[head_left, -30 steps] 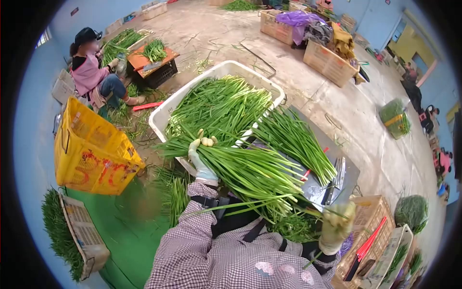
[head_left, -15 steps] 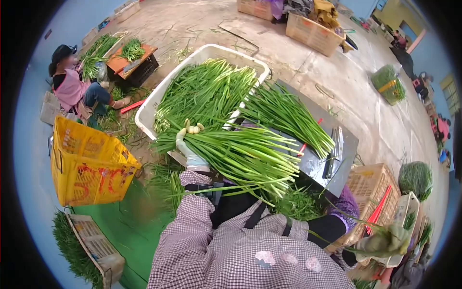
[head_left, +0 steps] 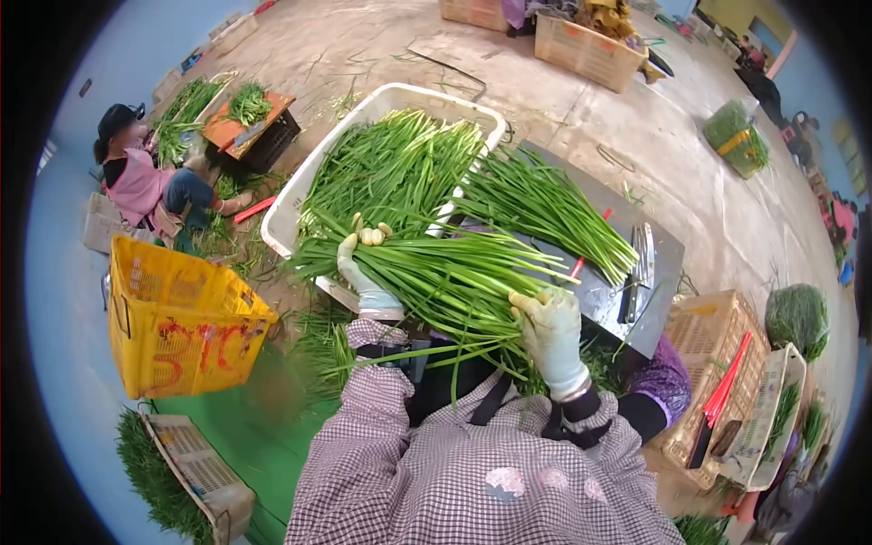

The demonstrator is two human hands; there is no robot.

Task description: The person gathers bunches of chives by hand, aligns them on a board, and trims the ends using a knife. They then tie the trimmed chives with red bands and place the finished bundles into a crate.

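My left hand (head_left: 365, 272), in a pale glove, is wrapped round the leafy end of a bunch of garlic chives (head_left: 445, 277). The bunch lies across my lap, pale stem ends to the right. My right hand (head_left: 552, 336), also gloved, is closed at those stem ends, its fingertips partly hidden. Just beyond, a white crate (head_left: 283, 218) holds many chives laid in layers. A second bunch of chives (head_left: 568, 218) rests on a dark board (head_left: 668, 254) at the right, beside a knife (head_left: 629, 295) and a metal blade-like tool (head_left: 645, 259).
A yellow crate (head_left: 186, 350) stands at my left, with a crate of greens (head_left: 195, 472) below it. Beige crates (head_left: 704, 363) and red straps (head_left: 727, 386) are at the right. A person (head_left: 145, 173) sits at the upper left near an orange-topped stand (head_left: 259, 127). Wrapped bundles (head_left: 738, 141) lie farther off.
My right hand has come in from the lower right, where it was blurred over the crates, and now grips the stem ends. My left hand keeps its hold; the view has shifted slightly.
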